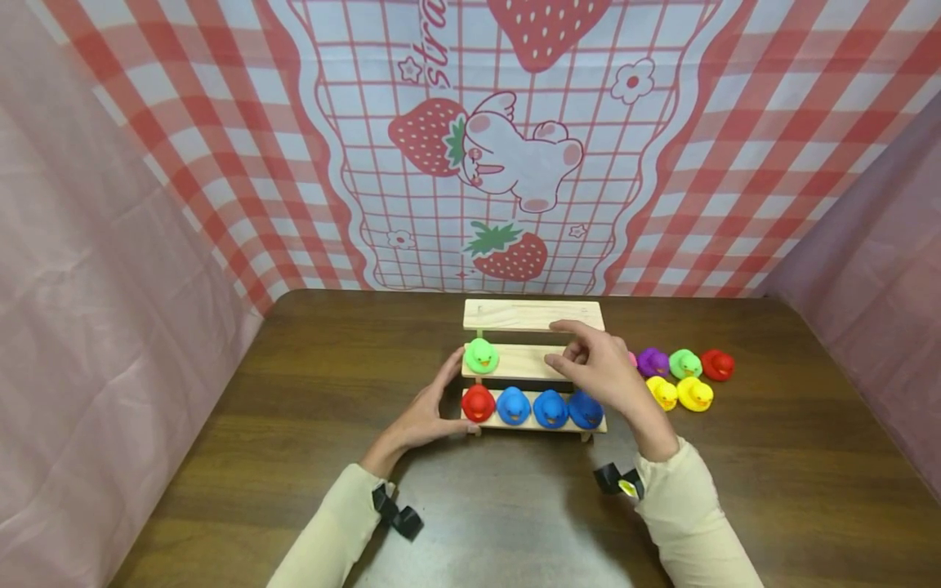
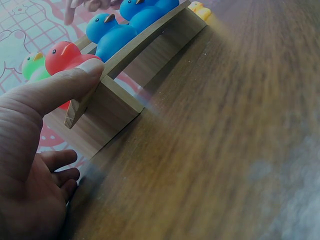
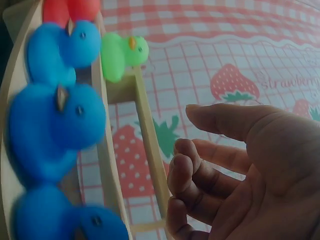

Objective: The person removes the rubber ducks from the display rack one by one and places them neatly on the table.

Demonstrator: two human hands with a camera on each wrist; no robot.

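Observation:
A three-tier wooden rack (image 1: pixel 532 315) stands on the table. Its front tier carries a red duck (image 1: pixel 479 403) at the left and several blue ducks (image 1: pixel 550 409); one light green duck (image 1: pixel 482 357) sits at the middle tier's left end. My left hand (image 1: pixel 425 418) grips the rack's left end, the thumb on the front tier beside the red duck (image 2: pixel 65 58); its index finger is hidden in the left wrist view. My right hand (image 1: pixel 604 369) hovers over the right part of the middle tier, thumb and fingers apart and holding nothing, as the right wrist view shows (image 3: pixel 240 165).
Right of the rack lie more ducks: purple (image 1: pixel 653 362), green (image 1: pixel 686 364), red (image 1: pixel 717 365), two yellow (image 1: pixel 694 394) and a pink one partly behind my right hand. A red-and-white checked cloth (image 1: pixel 338 163) hangs behind the table (image 1: pixel 331 351), with pink curtains at both sides.

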